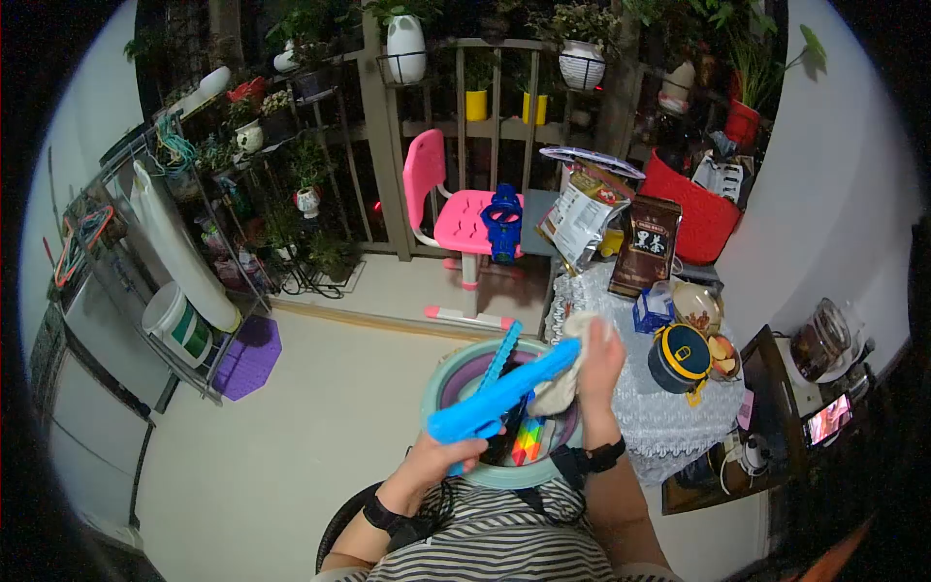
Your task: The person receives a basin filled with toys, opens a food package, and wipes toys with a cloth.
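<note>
My left hand [438, 460] is closed around the handle of a bright blue toy gun [504, 396], whose barrel points up and to the right. A whitish cloth [557, 392] is gripped in my right hand [601, 367] beside the barrel's front end. Both hands are above a pale green basin [436, 373] at my lap. Inside it lie a multicoloured geometric toy [527, 441] and a blue toothed strip [499, 356] that leans up over the far rim. Dark things in the basin are partly hidden by the gun and my hands.
To the right, a cloth-covered table [669, 427] bears a brown tea bag [645, 247], a dark lidded pot [679, 357] and a fruit bowl [725, 361]. Ahead stands a pink chair [465, 221] with a blue toy on it. A rack with a white bucket [177, 322] is at left.
</note>
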The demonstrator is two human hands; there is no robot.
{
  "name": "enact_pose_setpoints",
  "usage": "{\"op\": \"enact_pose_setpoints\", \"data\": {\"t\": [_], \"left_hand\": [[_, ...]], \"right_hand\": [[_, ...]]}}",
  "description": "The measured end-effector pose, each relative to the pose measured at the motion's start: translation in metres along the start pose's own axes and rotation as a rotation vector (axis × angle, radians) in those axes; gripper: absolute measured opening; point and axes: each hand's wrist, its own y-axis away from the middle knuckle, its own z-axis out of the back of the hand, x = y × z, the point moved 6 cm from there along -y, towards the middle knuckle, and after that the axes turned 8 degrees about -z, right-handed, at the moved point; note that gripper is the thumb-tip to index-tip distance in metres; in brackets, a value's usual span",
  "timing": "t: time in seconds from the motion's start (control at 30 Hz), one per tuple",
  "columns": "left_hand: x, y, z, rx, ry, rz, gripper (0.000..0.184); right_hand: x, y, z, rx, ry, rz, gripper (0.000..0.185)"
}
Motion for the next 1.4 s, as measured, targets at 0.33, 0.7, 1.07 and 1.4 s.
{"op": "enact_pose_setpoints", "data": {"t": [0.33,0.7,1.07,1.4], "left_hand": [[0.019,-0.023,-0.016,0.032,0.397,-0.019,0.043],[0.010,-0.025,0.020,-0.366,-0.394,-0.499,0.029],[-0.002,-0.034,0.029,-0.427,-0.278,-0.401,0.060],[0.037,-0.036,-0.021,0.064,-1.258,-0.416,0.079]], "right_hand": [[-0.013,0.066,-0.066,0.201,-0.643,-0.746,0.045],[0.017,0.089,-0.074,0.450,-0.330,-0.308,0.040],[0.019,0.131,-0.045,0.963,-0.093,-0.377,0.044],[0.023,0.067,0.083,0.034,-0.548,-0.477,0.039]]}}
